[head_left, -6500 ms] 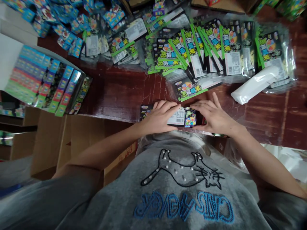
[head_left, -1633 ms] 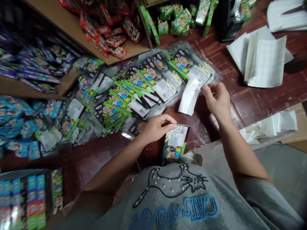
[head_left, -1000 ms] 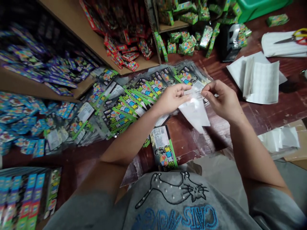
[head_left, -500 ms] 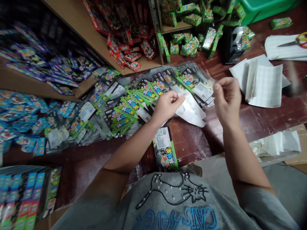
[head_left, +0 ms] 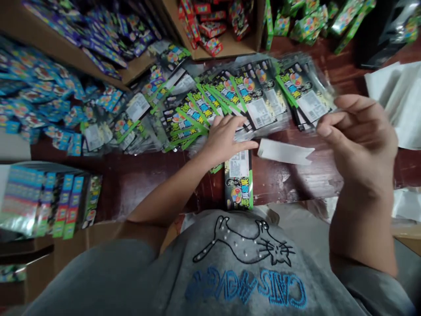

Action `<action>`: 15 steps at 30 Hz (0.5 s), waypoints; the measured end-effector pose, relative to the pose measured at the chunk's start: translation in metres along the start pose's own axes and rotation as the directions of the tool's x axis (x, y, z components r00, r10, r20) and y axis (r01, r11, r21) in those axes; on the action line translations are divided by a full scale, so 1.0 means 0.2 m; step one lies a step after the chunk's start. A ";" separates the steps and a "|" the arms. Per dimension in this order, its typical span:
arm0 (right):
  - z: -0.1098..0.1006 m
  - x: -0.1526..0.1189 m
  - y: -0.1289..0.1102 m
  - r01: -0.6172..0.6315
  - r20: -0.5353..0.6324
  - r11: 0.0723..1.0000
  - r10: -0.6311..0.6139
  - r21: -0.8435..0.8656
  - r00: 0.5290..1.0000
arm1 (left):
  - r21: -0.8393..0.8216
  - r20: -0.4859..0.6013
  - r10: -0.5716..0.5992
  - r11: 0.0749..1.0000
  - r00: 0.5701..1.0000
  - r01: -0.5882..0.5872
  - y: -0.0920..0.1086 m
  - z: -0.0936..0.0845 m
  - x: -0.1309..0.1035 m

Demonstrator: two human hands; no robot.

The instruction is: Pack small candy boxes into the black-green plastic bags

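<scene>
My left hand (head_left: pixel 226 139) is open, fingers spread above the near edge of the fanned black-and-green packets (head_left: pixel 230 94). Just off its thumb tip lies or falls a white paper strip (head_left: pixel 285 152) with a notched end. Below that hand, a single packet (head_left: pixel 239 182) with a white printed label rests at the table's front edge. To the right, my right hand (head_left: pixel 363 136) is raised with thumb and forefinger pinched together. Whatever sits in that pinch is too small to make out.
Cardboard boxes of purple packs (head_left: pixel 108 30) and red packs (head_left: pixel 212 28) stand behind. Blue packs (head_left: pixel 36 87) are heaped at left, above upright striped cartons (head_left: pixel 70 206). Green packs (head_left: pixel 309 22), a black object (head_left: pixel 378 39) and white label sheets (head_left: pixel 409 105) are at right.
My left hand has let go of the white paper and spread its fingers. My right hand has moved right and looks nearer, still pinched. The view has shifted.
</scene>
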State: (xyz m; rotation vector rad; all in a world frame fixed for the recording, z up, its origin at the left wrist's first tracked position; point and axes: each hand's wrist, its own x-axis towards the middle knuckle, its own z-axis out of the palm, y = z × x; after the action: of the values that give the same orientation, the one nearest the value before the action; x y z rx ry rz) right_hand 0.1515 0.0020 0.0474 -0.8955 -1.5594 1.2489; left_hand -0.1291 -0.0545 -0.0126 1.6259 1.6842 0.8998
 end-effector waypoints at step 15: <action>0.40 -0.07 0.01 -0.048 0.699 0.963 0.226 -0.264 0.678 | -0.347 0.285 -0.039 0.927 0.958 0.141 0.03 -0.18 -0.42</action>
State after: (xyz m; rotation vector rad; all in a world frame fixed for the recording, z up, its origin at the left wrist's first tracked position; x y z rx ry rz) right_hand 0.0796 -0.0362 0.0377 -0.6847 -2.3395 1.6885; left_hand -0.1520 -0.1399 0.0113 1.3388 1.3002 0.8389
